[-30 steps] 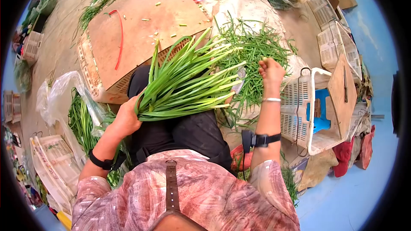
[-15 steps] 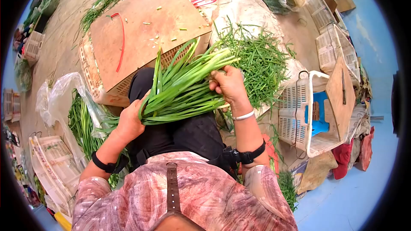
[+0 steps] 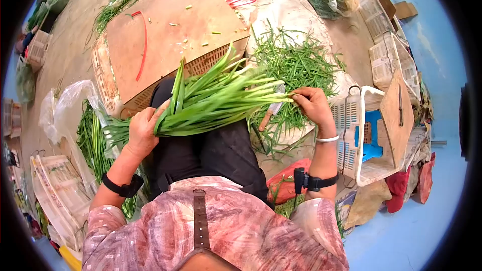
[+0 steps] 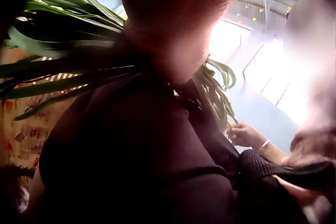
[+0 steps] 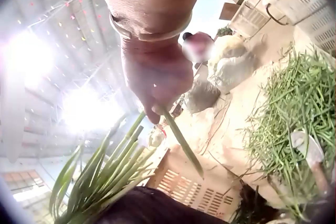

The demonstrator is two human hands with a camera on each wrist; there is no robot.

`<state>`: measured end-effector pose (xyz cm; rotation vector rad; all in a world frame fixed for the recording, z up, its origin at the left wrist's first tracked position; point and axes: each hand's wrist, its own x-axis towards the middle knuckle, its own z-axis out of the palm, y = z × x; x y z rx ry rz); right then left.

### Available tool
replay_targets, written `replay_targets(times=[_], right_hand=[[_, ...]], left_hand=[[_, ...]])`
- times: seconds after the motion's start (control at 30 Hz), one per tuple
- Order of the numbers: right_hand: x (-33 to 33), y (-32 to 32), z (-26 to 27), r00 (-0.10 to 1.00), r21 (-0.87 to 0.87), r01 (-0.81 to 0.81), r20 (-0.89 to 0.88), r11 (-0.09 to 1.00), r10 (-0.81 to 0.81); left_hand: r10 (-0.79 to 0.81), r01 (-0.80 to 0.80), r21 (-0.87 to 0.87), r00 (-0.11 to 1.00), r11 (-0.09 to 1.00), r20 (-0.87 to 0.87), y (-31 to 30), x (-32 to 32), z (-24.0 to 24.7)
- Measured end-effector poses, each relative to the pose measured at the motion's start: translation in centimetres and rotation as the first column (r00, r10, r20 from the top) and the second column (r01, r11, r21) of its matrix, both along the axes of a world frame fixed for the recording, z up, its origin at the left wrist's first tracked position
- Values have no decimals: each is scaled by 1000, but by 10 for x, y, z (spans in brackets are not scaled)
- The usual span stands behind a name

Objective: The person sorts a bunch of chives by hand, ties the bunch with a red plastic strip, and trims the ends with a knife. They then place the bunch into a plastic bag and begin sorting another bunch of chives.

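Across the lap lies a bunch of garlic chives (image 3: 216, 105), long flat green leaves with pale stem ends pointing right. My left hand (image 3: 143, 131) grips it at the leafy end; in the left wrist view that hand (image 4: 170, 40) is large and dark. At the stem ends, my right hand (image 3: 314, 105) pinches one thin stalk between thumb and fingers. The right wrist view shows this stalk (image 5: 181, 142) slanting down below the right hand (image 5: 157, 74). A knife (image 3: 271, 112) with a wooden handle lies just beyond the stem ends, on cut greens.
A heap of cut greens (image 3: 296, 62) lies on a pale sheet ahead right. Ahead stands a crate topped by a board (image 3: 175, 35) with a red strip (image 3: 143, 45). More chives (image 3: 93, 140) lie in plastic at left; a white crate (image 3: 346, 125) stands at right.
My right hand went from above the cut greens in to the bunch, then back right to the stem tips, where it pinches a stalk. The left hand keeps holding the bunch, slightly further left.
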<state>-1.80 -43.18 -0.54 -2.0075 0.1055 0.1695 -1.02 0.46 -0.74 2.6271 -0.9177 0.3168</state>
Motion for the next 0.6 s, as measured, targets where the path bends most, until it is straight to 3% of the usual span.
replay_targets(times=[0.07, 0.1, 0.13, 0.17, 0.2, 0.23, 0.27, 0.33, 0.4, 0.43, 0.47, 0.53, 0.6], right_hand=[[3, -23, -1, 1000, -56, -21, 6, 998, 21], [4, -38, -5, 988, -326, 36, 153, 945, 15], [6, -52, -8, 955, -560, 131, 292, 818, 47], [8, -59, 3, 974, -528, 227, 144, 818, -177], [8, -62, 13, 924, -511, 320, -20, 798, -383], [7, -65, 13, 930, -880, 201, 34, 431, -366], [10, -64, 14, 928, -880, 208, 40, 428, -369], [16, -47, 13, 949, -714, 314, 261, 626, -178], [34, -13, 21, 987, -384, 148, 115, 911, -112], [45, 0, 19, 996, -286, 44, 82, 957, -21], [53, 15, 12, 999, 2, 15, -35, 1000, -14], [67, 33, -1, 982, 227, -111, -126, 967, 142], [71, 44, -2, 970, 172, -221, -64, 960, 235]], left_hand=[[-40, 39, 16, 998, 999, 46, 1, 0, 0], [-39, 37, 23, 998, 999, 55, 2, 0, -1], [-38, 36, 30, 997, 999, 66, 2, 1, -2], [-34, 31, 42, 998, 999, 59, 2, 0, 0], [-36, 33, 42, 998, 999, 56, 3, -2, -1], [-40, 37, 59, 998, 998, 53, 5, -3, -2], [-44, 40, 72, 997, 997, 56, 4, 0, -3], [-54, 50, 67, 997, 996, 58, 0, 0, -1], [-73, 68, 75, 996, 995, 57, 0, 0, -1], [-76, 72, 77, 995, 994, 57, 0, 1, -3], [-76, 71, 79, 995, 994, 57, 1, 2, -4], [-90, 83, 91, 993, 992, 74, -1, 2, -1], [-85, 76, 101, 992, 992, 95, -1, 3, 1]])
